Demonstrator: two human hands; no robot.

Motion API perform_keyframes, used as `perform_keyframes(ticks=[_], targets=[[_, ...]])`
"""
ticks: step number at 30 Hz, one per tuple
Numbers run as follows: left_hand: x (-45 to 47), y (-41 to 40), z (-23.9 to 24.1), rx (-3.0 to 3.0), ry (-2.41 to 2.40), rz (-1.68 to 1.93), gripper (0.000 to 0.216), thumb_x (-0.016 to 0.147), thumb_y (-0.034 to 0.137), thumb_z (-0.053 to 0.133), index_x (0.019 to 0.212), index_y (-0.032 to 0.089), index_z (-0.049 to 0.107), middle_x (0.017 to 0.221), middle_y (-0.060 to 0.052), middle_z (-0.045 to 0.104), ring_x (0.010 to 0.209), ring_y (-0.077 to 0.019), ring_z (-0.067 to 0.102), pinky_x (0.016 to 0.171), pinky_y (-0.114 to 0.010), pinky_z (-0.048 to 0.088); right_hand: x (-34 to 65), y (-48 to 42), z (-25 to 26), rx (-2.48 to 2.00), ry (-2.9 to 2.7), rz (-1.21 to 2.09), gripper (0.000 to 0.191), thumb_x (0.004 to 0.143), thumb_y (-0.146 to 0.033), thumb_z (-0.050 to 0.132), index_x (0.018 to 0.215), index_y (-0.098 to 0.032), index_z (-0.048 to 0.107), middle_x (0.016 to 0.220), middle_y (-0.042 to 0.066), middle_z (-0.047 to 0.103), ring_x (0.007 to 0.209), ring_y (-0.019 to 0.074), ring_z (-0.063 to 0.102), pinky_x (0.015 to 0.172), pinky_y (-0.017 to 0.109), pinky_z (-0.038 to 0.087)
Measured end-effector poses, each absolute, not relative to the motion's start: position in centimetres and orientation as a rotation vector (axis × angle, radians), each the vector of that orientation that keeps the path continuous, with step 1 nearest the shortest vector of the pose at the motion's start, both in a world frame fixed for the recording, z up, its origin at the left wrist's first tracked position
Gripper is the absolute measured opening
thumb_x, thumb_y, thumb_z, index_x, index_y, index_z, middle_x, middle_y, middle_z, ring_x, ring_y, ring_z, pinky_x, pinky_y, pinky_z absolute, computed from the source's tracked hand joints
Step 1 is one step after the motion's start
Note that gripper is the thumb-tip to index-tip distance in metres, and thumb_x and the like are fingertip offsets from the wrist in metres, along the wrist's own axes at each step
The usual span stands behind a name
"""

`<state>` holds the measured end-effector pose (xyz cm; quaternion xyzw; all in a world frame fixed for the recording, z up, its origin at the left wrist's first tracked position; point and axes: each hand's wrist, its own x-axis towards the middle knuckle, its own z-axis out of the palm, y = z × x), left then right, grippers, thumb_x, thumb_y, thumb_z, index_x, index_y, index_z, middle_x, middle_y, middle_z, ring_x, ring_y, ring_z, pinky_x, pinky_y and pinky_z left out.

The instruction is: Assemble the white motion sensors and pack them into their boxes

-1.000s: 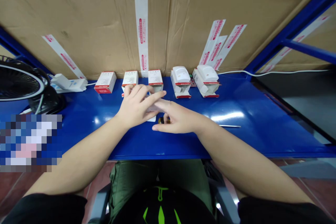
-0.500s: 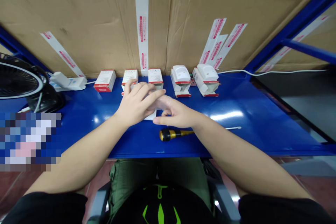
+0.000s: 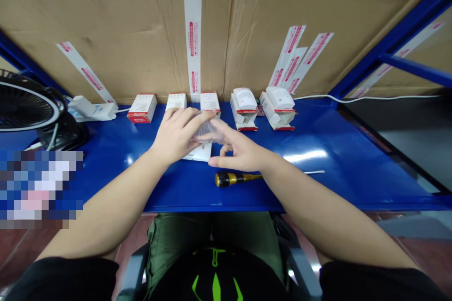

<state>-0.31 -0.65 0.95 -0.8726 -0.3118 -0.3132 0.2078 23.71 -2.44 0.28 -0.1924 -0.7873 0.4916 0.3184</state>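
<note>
My left hand (image 3: 176, 134) and my right hand (image 3: 236, 148) meet over the middle of the blue shelf (image 3: 335, 169). Both pinch a small clear plastic bag (image 3: 208, 129) held between their fingertips. Under the hands lies a white sheet or box flap (image 3: 199, 153). A screwdriver with a black and gold handle (image 3: 233, 178) lies on the shelf just below my right hand, untouched.
Along the cardboard back wall (image 3: 141, 33) stand three small red-and-white boxes (image 3: 141, 108) and two open boxes with white devices (image 3: 243, 108). A black fan (image 3: 31, 113) and a white adapter (image 3: 92, 108) sit at the left. A blue frame post (image 3: 388, 42) rises at right.
My right hand has lifted off the screwdriver, leaving it lying on the shelf. Both hands moved slightly away from me and now hold the clear bag together.
</note>
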Motion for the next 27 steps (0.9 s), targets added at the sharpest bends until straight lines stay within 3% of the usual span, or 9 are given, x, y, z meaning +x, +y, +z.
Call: perform_keyframes(ticks=[2, 5, 7, 9, 11, 14, 17, 22, 27], targets=[[-0.9, -0.3, 1.0, -2.415, -0.906, -0.918, 0.057, 0.101, 0.046, 0.074, 0.154, 0.027, 0.062, 0.117, -0.011, 0.078, 0.106, -0.0314, 0.072, 0.094, -0.044, 0.049, 23.9, -2.5, 0.6, -0.547, -2.012, 1.220, 0.089, 0.091, -0.039, 0.084, 0.170, -0.032, 0.043, 0.171, 0.014, 0.051, 0.139, 0.0338, 0.067, 0.056, 0.023, 0.057], [-1.9, 0.5, 1.2, -2.407, -1.030, -1.041, 0.063, 0.099, 0.051, 0.077, 0.155, 0.027, 0.059, 0.124, -0.013, 0.078, 0.111, -0.0339, 0.073, 0.098, -0.047, 0.052, 23.9, -2.5, 0.6, -0.702, -1.874, 0.943, 0.047, 0.095, -0.042, 0.078, 0.138, -0.025, 0.067, 0.132, 0.012, 0.074, 0.114, 0.0271, 0.074, 0.053, 0.025, 0.052], [-2.6, 1.0, 1.3, -2.418, -1.103, -1.166, 0.072, 0.095, 0.053, 0.080, 0.157, 0.026, 0.054, 0.136, -0.015, 0.074, 0.121, -0.0362, 0.071, 0.104, -0.050, 0.053, 23.7, -2.3, 0.5, -0.809, -1.853, 0.755, 0.025, 0.098, -0.038, 0.072, 0.118, -0.023, 0.071, 0.113, 0.009, 0.076, 0.100, 0.0241, 0.073, 0.055, 0.027, 0.051], [-3.1, 1.6, 1.3, -2.431, -1.120, -1.296, 0.084, 0.091, 0.057, 0.084, 0.160, 0.025, 0.049, 0.148, -0.017, 0.068, 0.133, -0.0383, 0.068, 0.111, -0.051, 0.054, 23.1, -2.2, 0.3, -0.879, -1.981, 0.656, 0.018, 0.096, -0.032, 0.072, 0.111, -0.021, 0.072, 0.111, 0.010, 0.077, 0.100, 0.0248, 0.073, 0.069, 0.034, 0.060], [-3.4, 2.1, 1.1, -2.434, -1.115, -1.378, 0.093, 0.087, 0.059, 0.087, 0.162, 0.023, 0.044, 0.155, -0.019, 0.063, 0.141, -0.0400, 0.064, 0.116, -0.052, 0.053, 22.3, -2.3, 0.1, -0.895, -2.202, 0.632, 0.023, 0.093, -0.027, 0.076, 0.115, -0.020, 0.075, 0.119, 0.012, 0.078, 0.112, 0.0288, 0.074, 0.092, 0.045, 0.063], [-3.4, 2.6, 0.5, -2.452, -1.128, -1.385, 0.098, 0.084, 0.057, 0.088, 0.162, 0.020, 0.041, 0.157, -0.021, 0.060, 0.145, -0.0406, 0.063, 0.119, -0.053, 0.053, 20.8, -2.5, -0.1, -0.898, -2.468, 0.588, 0.045, 0.090, -0.028, 0.084, 0.132, -0.018, 0.074, 0.136, 0.016, 0.077, 0.130, 0.0348, 0.069, 0.115, 0.057, 0.055], [-3.2, 2.7, 0.0, -2.484, -1.119, -1.364, 0.098, 0.084, 0.053, 0.088, 0.162, 0.019, 0.040, 0.158, -0.021, 0.060, 0.144, -0.0401, 0.064, 0.119, -0.053, 0.054, 19.8, -2.5, -0.1, -0.956, -2.588, 0.502, 0.055, 0.090, -0.027, 0.084, 0.143, -0.019, 0.071, 0.142, 0.017, 0.075, 0.135, 0.0371, 0.065, 0.117, 0.060, 0.052], [-3.0, 2.7, -0.2, -2.494, -1.072, -1.355, 0.095, 0.085, 0.045, 0.087, 0.163, 0.020, 0.039, 0.158, -0.022, 0.061, 0.144, -0.0401, 0.064, 0.120, -0.054, 0.054, 20.4, -2.1, 0.0, -0.972, -2.586, 0.469, 0.056, 0.085, -0.020, 0.079, 0.140, -0.020, 0.070, 0.138, 0.016, 0.074, 0.132, 0.0360, 0.066, 0.117, 0.058, 0.051], [-3.5, 3.0, -0.2, -2.472, -1.102, -1.389, 0.090, 0.085, 0.045, 0.085, 0.161, 0.020, 0.043, 0.158, -0.022, 0.061, 0.147, -0.0402, 0.062, 0.121, -0.055, 0.053, 23.7, -2.1, 1.1, -0.695, -2.446, 0.616, 0.065, 0.078, -0.019, 0.077, 0.142, -0.022, 0.064, 0.135, 0.013, 0.071, 0.125, 0.0329, 0.069, 0.111, 0.052, 0.057]])
